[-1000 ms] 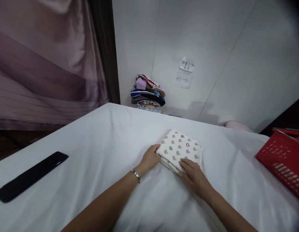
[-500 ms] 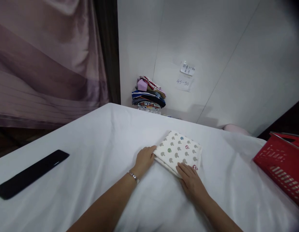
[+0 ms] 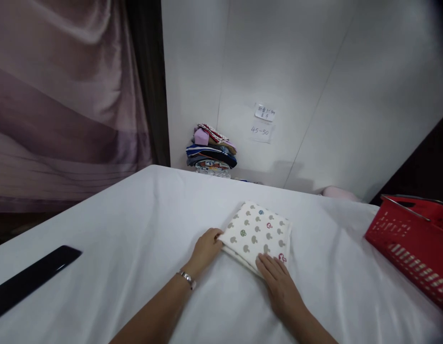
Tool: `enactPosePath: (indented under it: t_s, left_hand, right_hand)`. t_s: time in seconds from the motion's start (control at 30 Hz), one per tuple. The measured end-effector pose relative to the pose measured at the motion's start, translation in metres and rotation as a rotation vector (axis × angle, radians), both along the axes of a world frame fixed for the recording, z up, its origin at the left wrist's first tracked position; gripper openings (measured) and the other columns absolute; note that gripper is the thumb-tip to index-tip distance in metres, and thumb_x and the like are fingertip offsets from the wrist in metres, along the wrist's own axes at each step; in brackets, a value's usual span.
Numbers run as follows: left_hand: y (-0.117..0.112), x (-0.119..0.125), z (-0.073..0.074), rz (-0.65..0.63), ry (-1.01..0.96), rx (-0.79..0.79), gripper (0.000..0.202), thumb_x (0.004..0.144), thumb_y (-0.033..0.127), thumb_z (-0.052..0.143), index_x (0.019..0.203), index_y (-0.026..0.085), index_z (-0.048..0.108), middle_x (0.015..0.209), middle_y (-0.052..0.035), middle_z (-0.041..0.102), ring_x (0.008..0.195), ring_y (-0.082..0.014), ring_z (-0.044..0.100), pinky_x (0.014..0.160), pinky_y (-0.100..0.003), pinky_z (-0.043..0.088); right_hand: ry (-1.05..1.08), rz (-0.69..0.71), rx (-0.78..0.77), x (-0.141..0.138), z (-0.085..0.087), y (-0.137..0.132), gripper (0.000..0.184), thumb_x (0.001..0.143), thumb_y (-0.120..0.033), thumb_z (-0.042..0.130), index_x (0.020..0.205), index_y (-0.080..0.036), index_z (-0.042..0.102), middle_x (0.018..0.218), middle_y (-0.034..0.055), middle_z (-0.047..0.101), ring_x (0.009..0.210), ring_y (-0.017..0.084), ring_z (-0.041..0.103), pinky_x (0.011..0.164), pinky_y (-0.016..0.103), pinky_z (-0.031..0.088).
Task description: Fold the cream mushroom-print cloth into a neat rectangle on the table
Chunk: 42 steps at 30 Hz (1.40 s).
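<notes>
A folded white cloth [image 3: 255, 232] with a print of grey, red, green and blue mushrooms lies on the white-covered table [image 3: 185, 200]. My left hand [image 3: 206, 248], with a metal bracelet at its wrist, is closed on the cloth's left corner; the fingertips curl around the edge and are partly hidden. My right hand [image 3: 279, 282] rests flat on the near right corner, fingers stretched out over the print.
A red plastic basket [image 3: 411, 243] with a metal handle stands at the right. On the left lies a flat black glossy object [image 3: 31, 279]. Folded clothes [image 3: 211, 152] are stacked by the wall behind the table, left of handwritten paper notes [image 3: 262, 125]. A pinkish curtain [image 3: 64, 105] hangs at far left.
The whole view has shifted slightly, with the scene sitting a little lower and further left. Both hands keep their places at the cloth, which looks the same.
</notes>
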<state>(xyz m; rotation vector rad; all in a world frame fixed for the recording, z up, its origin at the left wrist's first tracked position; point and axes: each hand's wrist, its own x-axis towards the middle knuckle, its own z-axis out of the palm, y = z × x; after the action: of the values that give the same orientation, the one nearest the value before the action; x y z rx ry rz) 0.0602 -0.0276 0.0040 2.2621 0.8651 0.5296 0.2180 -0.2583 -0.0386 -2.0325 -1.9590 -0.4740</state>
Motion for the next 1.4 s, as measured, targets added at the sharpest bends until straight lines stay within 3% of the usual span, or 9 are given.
enactPosePath:
  t_s: [0.1,0.23,0.33,0.53,0.73,0.83,1.07,1.23,1.4]
  left_hand:
    - [-0.004,0.012,0.018,0.023,-0.046,-0.041,0.033,0.071,0.01,0.048,0.1,0.021,0.061,0.113,-0.0029,0.059,0.105,-0.0174,0.053,0.092,-0.03,0.041]
    - [-0.023,0.034,0.036,-0.144,-0.109,0.29,0.04,0.078,0.021,0.052,0.118,0.023,0.054,0.136,-0.0043,0.045,0.128,-0.0224,0.034,0.11,-0.043,0.019]
    - [-0.03,0.045,0.025,-0.241,-0.008,0.424,0.044,0.084,0.034,0.049,0.126,0.023,0.048,0.142,-0.0068,0.038,0.134,-0.026,0.025,0.111,-0.05,0.011]
    - [-0.023,0.048,-0.012,-0.205,0.106,0.45,0.047,0.086,0.038,0.044,0.13,0.021,0.045,0.144,-0.0084,0.035,0.135,-0.0276,0.023,0.109,-0.049,0.018]
    - [-0.019,0.05,-0.012,-0.212,0.131,0.469,0.047,0.088,0.039,0.041,0.131,0.02,0.044,0.144,-0.0083,0.035,0.135,-0.0278,0.024,0.106,-0.048,0.025]
    - [-0.015,0.051,-0.013,-0.229,0.126,0.473,0.047,0.088,0.041,0.039,0.13,0.02,0.045,0.144,-0.0081,0.035,0.135,-0.0271,0.025,0.104,-0.046,0.03]
    - [-0.008,0.053,-0.007,-0.253,0.189,0.451,0.048,0.087,0.041,0.04,0.13,0.02,0.046,0.144,-0.0071,0.035,0.135,-0.0247,0.025,0.104,-0.04,0.032]
    - [-0.005,0.053,-0.005,-0.271,0.225,0.415,0.05,0.087,0.042,0.039,0.131,0.02,0.044,0.146,-0.0053,0.032,0.135,-0.0236,0.023,0.104,-0.039,0.031]
    - [-0.002,0.055,-0.007,-0.284,0.228,0.383,0.051,0.087,0.044,0.038,0.132,0.021,0.043,0.147,-0.0044,0.03,0.136,-0.0227,0.02,0.104,-0.039,0.03]
  right_hand:
    - [0.012,0.004,-0.002,-0.001,0.0,0.001,0.077,0.071,0.005,0.033,0.143,-0.023,0.024,0.139,0.0071,0.042,0.128,0.024,0.038,0.101,0.049,0.035]
    - [0.015,0.009,0.003,0.0,0.001,0.003,0.077,0.07,0.004,0.034,0.142,-0.024,0.027,0.139,0.0073,0.041,0.128,0.024,0.038,0.102,0.048,0.036]
    - [-0.008,0.028,0.008,0.001,0.0,0.0,0.08,0.069,0.004,0.034,0.143,-0.023,0.023,0.139,0.0076,0.041,0.128,0.024,0.038,0.101,0.05,0.037]
    - [0.052,0.043,0.004,-0.004,0.003,-0.014,0.08,0.068,0.001,0.036,0.143,-0.023,0.021,0.144,0.0059,0.033,0.134,0.024,0.027,0.104,0.053,0.031]
    - [0.223,-0.042,-0.072,-0.003,0.05,0.002,0.055,0.084,-0.017,0.041,0.138,-0.021,0.034,0.143,0.0068,0.036,0.134,0.022,0.026,0.108,0.05,0.025]
    - [0.238,-0.121,-0.061,0.003,0.061,0.023,0.05,0.089,-0.028,0.041,0.137,-0.019,0.036,0.145,0.0087,0.032,0.136,0.024,0.02,0.109,0.051,0.021]
    - [0.316,-0.205,-0.219,0.009,0.047,0.039,0.051,0.089,-0.043,0.042,0.135,-0.02,0.04,0.145,0.0103,0.032,0.134,0.027,0.025,0.107,0.05,0.022]
    - [0.378,-0.198,-0.177,0.008,0.05,0.018,0.047,0.091,-0.04,0.038,0.135,-0.023,0.04,0.144,0.0078,0.034,0.135,0.025,0.024,0.108,0.05,0.022]
    - [0.36,-0.167,-0.072,0.005,0.032,0.0,0.048,0.089,-0.037,0.044,0.134,-0.019,0.042,0.145,0.0095,0.033,0.135,0.026,0.023,0.109,0.051,0.02]
